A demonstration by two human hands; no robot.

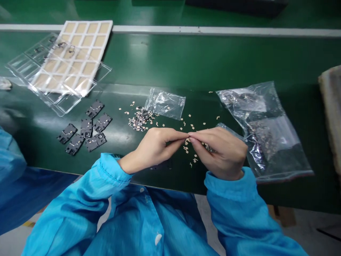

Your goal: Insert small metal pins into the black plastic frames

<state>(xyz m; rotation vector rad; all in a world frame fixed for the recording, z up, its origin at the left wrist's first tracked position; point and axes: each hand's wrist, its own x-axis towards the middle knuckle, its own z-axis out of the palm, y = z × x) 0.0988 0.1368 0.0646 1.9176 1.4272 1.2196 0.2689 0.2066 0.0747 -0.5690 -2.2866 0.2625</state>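
My left hand (pixel 153 147) and my right hand (pixel 222 151) meet fingertip to fingertip above the green table's near edge. Both are pinched shut around something tiny that I cannot make out. Small pale metal clips (pixel 190 151) lie scattered under and around the fingertips. A denser heap of these clips (pixel 140 119) sits just beyond my left hand. Several dark flat plastic plates (pixel 85 129) lie in a loose group to the left. Both arms wear bright blue sleeves.
A small clear bag (pixel 165 103) lies behind the heap. A bigger clear zip bag (pixel 266 131) holding parts rests to the right. At back left a white grid tray (pixel 87 30) sits under a clear blister tray (pixel 26 65). A pale block (pixel 333 106) is at the right edge.
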